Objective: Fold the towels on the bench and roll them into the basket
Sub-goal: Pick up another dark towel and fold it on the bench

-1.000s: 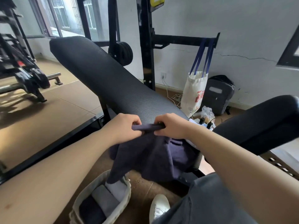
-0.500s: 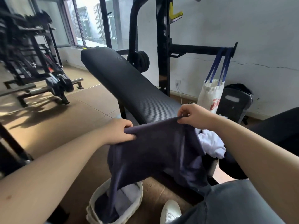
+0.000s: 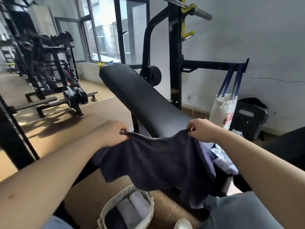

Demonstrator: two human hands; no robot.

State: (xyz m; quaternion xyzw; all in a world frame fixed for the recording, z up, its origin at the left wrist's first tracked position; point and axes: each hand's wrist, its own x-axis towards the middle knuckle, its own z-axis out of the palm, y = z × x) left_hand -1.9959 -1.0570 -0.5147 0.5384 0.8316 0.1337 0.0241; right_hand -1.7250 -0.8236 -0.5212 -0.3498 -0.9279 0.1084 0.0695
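Note:
A dark navy towel (image 3: 153,161) hangs spread between my hands over the near end of the black padded bench (image 3: 142,96). My left hand (image 3: 113,133) pinches its top left corner. My right hand (image 3: 202,129) pinches the top right corner. The towel's lower edge drapes down toward the floor. Below it stands a pale fabric basket (image 3: 105,210) holding rolled towels, two light grey and one dark. More towels, white and blue (image 3: 222,161), lie crumpled on the bench to the right.
A black rack upright (image 3: 175,63) with a barbell (image 3: 198,10) stands behind the bench. A white tote bag (image 3: 222,111) and a black backpack (image 3: 249,118) sit by the wall at right. Weight machines (image 3: 47,63) fill the left. A white shoe (image 3: 183,224) is near the basket.
My hands have moved apart and lifted, stretching the bunched navy towel out wide. Its hanging end has come up out of the basket. My view has tilted upward.

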